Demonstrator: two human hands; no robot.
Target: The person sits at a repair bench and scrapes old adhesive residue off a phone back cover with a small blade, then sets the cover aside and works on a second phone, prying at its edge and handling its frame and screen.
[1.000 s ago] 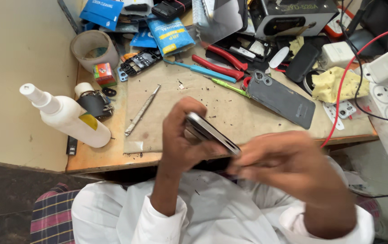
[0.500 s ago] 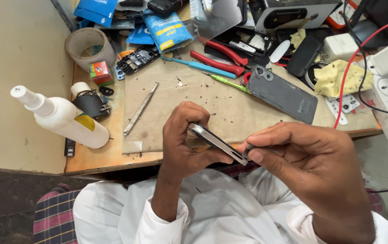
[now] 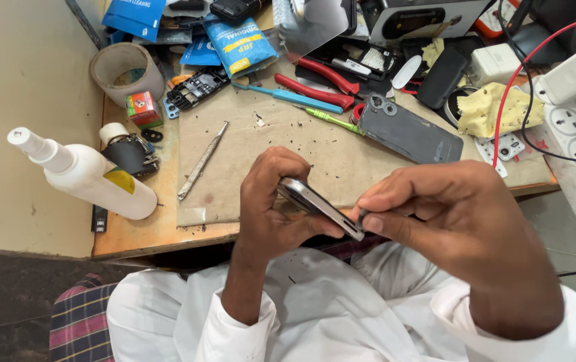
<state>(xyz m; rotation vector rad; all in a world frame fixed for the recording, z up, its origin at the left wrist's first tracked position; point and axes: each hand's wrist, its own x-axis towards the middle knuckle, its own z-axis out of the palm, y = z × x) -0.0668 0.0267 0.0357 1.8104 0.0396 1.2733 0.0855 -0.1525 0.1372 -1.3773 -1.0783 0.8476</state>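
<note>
I see a slim phone (image 3: 318,206) with a silvery metal edge, held edge-up over my lap, just in front of the workbench (image 3: 134,234). Its long axis runs from about 10 o'clock down to 4 o'clock. My left hand (image 3: 278,201) wraps around its upper end, fingers curled over the far side, thumb underneath, grasping it firmly. My right hand (image 3: 449,214) sits at 3 o'clock from the phone, and its pinched thumb and forefinger meet the phone's lower corner. They seem to nip something small and dark there; I cannot tell what it is. So the right hand is at the working end, and the left is the holder.

Beyond the phone, on the bench's tan mat, a dark grey back cover (image 3: 412,133) with camera holes lies at 1 o'clock. Red-handled pliers (image 3: 318,84) and a blue screwdriver (image 3: 288,97) lie at 12 o'clock. A metal prying tool (image 3: 202,161) lies at 10 o'clock, and a white spray bottle (image 3: 87,175) at 9 o'clock. A yellow cloth (image 3: 499,107) lies at 2 o'clock beside a red wire (image 3: 502,87).
</note>
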